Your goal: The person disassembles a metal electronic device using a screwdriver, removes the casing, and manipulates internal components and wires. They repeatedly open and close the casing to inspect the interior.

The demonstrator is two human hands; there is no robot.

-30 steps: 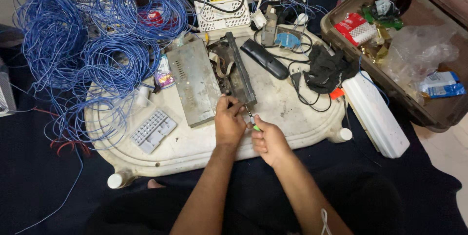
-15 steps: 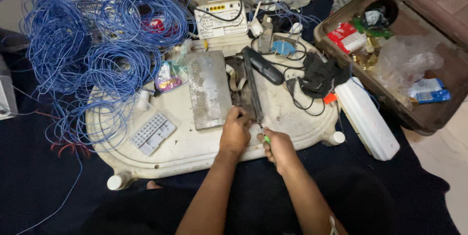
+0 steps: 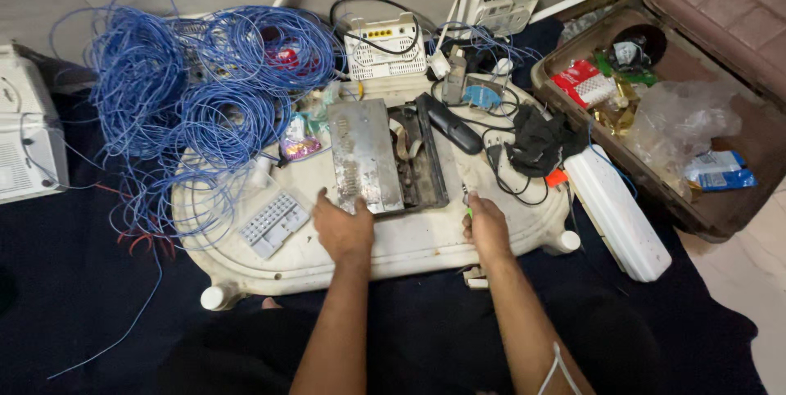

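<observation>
Grey metal box (image 3: 364, 156) under left hand (image 3: 344, 230), right hand (image 3: 488, 227) gripping green-handled tool (image 3: 468, 212)

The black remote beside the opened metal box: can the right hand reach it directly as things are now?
Probably yes. The right hand rests on the white tray just below the black remote, with mostly bare tray between them. It grips a small green-handled tool, so it may need to put that down first.

Single head view, steep downward, close over white tray (image 3: 409, 252) on floor.
</observation>
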